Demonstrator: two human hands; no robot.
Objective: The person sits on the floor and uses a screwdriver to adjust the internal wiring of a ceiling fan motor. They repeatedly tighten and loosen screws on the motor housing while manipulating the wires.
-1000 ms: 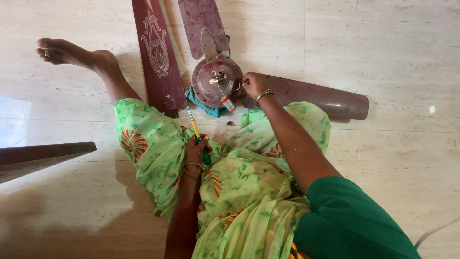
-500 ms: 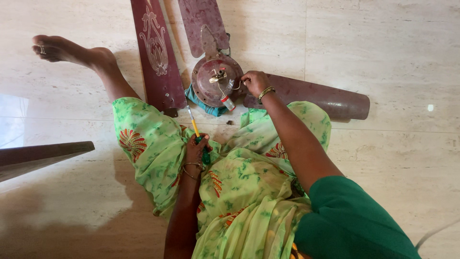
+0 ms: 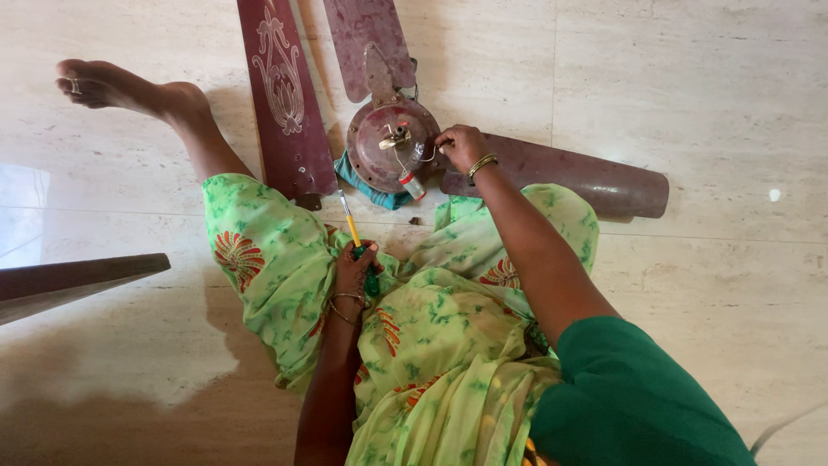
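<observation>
Green cloth with red and orange motifs covers the lap where the left hand (image 3: pixel 355 269) rests, its fingers closed around the dark green handle of a screwdriver (image 3: pixel 357 243); the yellow shaft rises out of that fist and points away from the body toward the fan parts, its tip free and touching nothing that can be made out. Beyond the tip, just past the hem of the cloth, lies a crumpled teal rag (image 3: pixel 373 188), and on it sits the round maroon fan motor housing (image 3: pixel 390 143), with a small metal fitting at its centre and a thin wire running down to a small red and white capacitor (image 3: pixel 412 186) at its near edge. The right hand (image 3: pixel 461 147), bangles at the wrist, is curled against the right rim of that housing, fingertips pinched there; what they pinch is too small to tell. Straight out from this hand a plain maroon fan blade (image 3: pixel 586 179) lies flat on the pale marble floor (image 3: pixel 707 95). Farther off, a second blade (image 3: pixel 366 39) extends away from the housing, and a patterned blade (image 3: pixel 283 95) lies to the left, near a bare foot (image 3: pixel 112 86).
</observation>
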